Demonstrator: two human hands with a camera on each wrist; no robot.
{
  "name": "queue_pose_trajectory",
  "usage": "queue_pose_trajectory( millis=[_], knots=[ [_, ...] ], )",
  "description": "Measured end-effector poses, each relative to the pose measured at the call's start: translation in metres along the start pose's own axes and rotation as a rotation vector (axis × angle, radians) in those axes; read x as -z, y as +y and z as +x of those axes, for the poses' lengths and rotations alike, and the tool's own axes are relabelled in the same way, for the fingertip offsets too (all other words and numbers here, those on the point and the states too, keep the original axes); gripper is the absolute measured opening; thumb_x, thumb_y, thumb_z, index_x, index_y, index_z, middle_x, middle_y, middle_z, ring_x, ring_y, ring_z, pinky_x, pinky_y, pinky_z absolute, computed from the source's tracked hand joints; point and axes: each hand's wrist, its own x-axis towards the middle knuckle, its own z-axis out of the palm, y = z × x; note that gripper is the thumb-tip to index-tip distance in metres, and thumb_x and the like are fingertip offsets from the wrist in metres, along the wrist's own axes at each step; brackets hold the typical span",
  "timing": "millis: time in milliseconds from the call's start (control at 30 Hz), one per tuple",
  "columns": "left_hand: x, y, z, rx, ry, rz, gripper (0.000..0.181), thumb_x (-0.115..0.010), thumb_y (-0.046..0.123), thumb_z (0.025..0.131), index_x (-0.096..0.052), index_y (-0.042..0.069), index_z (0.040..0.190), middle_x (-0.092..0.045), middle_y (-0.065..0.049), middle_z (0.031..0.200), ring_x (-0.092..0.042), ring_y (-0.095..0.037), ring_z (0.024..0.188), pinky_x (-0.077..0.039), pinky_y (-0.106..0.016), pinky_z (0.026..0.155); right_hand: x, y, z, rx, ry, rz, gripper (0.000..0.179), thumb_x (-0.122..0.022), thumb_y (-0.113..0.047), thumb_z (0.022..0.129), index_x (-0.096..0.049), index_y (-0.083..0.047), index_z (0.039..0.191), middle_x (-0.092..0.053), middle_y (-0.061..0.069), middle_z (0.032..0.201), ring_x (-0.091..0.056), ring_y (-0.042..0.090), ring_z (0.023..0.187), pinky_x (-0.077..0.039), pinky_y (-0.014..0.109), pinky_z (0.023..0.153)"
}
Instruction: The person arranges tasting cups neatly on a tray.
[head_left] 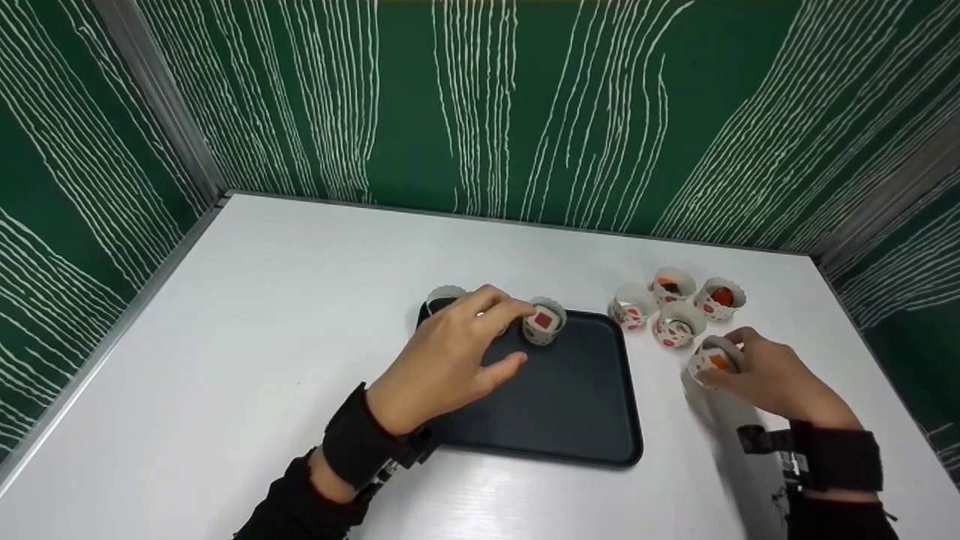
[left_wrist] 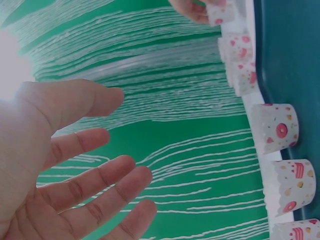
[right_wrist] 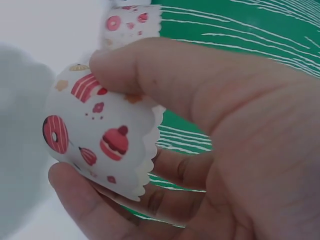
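Observation:
My right hand (head_left: 784,375) grips a white paper baking cup (right_wrist: 107,132) printed with pink sweets, thumb on one side and fingers on the other. An orange-and-white piece shows inside that cup in the head view. Over the dark tray (head_left: 562,405) hovers my left hand (head_left: 446,356), its fingers spread and holding nothing. Beyond its fingertips a cup with a red square piece (head_left: 544,321) stands at the tray's far side. Another cup (head_left: 442,294) stands at the far left corner, and a third between them is mostly hidden by the hand.
Several more patterned cups stand grouped right of the tray, including one with a round red piece (head_left: 720,300) and one with dark and orange contents (head_left: 670,285). The white table (head_left: 225,337) is bounded by green panels (head_left: 405,105) with white wavy lines.

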Motion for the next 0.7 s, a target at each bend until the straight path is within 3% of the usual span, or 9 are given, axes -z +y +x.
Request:
queue_pose_trajectory(
  millis=[333,600,700],
  knots=[
    [-0.001,-0.001,0.000,0.006,-0.005,-0.012,0.047,-0.082,0.018,0.095,-0.067,0.011,0.139,-0.069,-0.004,0.123,-0.069,-0.018,0.112,-0.060,-0.036,0.092,0.007,-0.030,-0.007,0.035,0.056,0.012,0.093,-0.073,-0.050,0.100,-0.032,0.015,0.152,-0.053,0.007,0.084,-0.052,0.022,0.080,-0.041,0.034,0.065],
    [-0.003,-0.002,0.001,0.008,-0.015,-0.018,0.050,-0.083,0.017,0.095,-0.065,0.012,0.142,-0.069,-0.004,0.126,-0.070,-0.018,0.115,-0.060,-0.036,0.095,0.010,-0.063,-0.014,0.134,0.136,0.023,0.086,-0.074,-0.051,0.099,-0.039,0.006,0.152,-0.066,0.016,0.109,-0.057,0.027,0.097,-0.045,0.036,0.076],
    [-0.004,-0.001,0.001,0.007,-0.017,-0.022,0.051,-0.083,0.016,0.095,-0.064,0.011,0.142,-0.069,-0.005,0.127,-0.071,-0.019,0.115,-0.060,-0.036,0.096,0.011,-0.078,-0.017,0.146,0.143,0.044,0.081,-0.075,-0.052,0.099,-0.042,0.003,0.149,-0.065,0.012,0.105,-0.056,0.026,0.095,-0.045,0.032,0.074]
  ],
)
